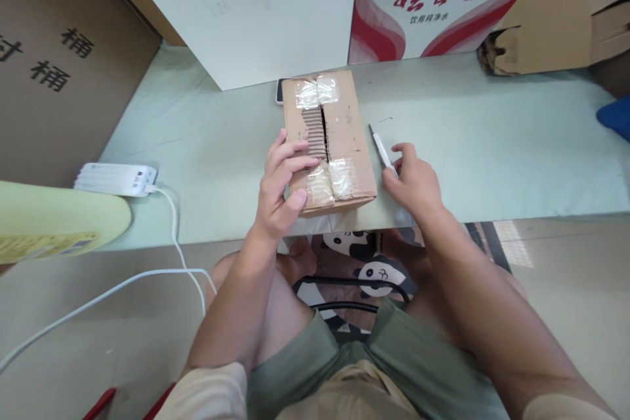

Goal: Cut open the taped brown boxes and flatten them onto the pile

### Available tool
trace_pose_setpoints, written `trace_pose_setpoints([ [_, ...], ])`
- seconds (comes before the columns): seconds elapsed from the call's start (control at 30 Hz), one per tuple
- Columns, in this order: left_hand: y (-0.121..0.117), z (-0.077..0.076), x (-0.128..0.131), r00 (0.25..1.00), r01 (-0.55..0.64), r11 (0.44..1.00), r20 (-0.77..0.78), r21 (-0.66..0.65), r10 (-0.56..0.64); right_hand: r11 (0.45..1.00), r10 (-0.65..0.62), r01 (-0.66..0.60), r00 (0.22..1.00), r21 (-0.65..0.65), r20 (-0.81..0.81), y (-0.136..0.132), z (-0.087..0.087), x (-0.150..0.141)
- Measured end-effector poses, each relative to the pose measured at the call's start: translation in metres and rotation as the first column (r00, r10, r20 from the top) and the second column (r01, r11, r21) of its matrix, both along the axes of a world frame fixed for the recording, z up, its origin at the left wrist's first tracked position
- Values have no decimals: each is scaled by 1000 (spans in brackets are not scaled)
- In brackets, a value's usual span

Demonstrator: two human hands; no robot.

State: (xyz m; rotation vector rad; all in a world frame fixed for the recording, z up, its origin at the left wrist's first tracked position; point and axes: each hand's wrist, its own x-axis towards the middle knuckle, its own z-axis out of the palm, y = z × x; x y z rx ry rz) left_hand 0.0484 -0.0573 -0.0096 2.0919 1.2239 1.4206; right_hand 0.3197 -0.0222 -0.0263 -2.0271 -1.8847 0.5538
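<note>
A small brown cardboard box (pixel 344 138) lies on the pale green table (pixel 492 144), its top flaps patched with clear tape at both ends and torn along the middle seam. My left hand (pixel 280 187) grips the box's near left edge, fingers over the top and thumb on the front. My right hand (pixel 413 180) rests on the table just right of the box, its fingers pinched on the near end of a slim white utility knife (pixel 380 147) that lies flat and points away from me.
A white power strip (pixel 115 178) with a white cable sits at the table's left. Large cardboard boxes (pixel 59 65) and a red-and-white printed carton (pixel 443 0) line the back. A phone (pixel 280 88) peeks out behind the box. A yellow object (pixel 59 220) is near left.
</note>
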Motion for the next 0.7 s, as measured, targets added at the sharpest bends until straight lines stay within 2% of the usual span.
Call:
trace_pose_setpoints([
  [0.17,-2,1,2,1000,-12,1000,12,-16,12,999,-37,34,986,-25,-162,1,6,-3],
  [0.27,-2,0,3,1000,-19,1000,16,-17,19,997,-76,75,930,-17,-358,2,8,-3],
  [0.37,-1,-1,3,1000,-1,1000,28,18,1,992,-49,104,848,75,-527,1,12,0],
  [0.43,0,-2,3,999,18,999,31,45,-19,973,20,111,836,204,-549,-1,19,1],
  [0.53,1,-2,6,999,26,998,36,63,-28,881,113,153,852,449,-512,-12,33,1],
  [0.6,0,-1,8,998,27,997,46,76,-31,771,186,202,836,604,-517,-23,45,0],
  [0.67,-1,-1,11,998,27,996,48,82,-31,671,265,234,811,703,-522,-38,55,1],
  [0.7,-2,-1,12,999,21,997,44,79,-24,685,296,191,809,703,-508,-46,59,2],
])
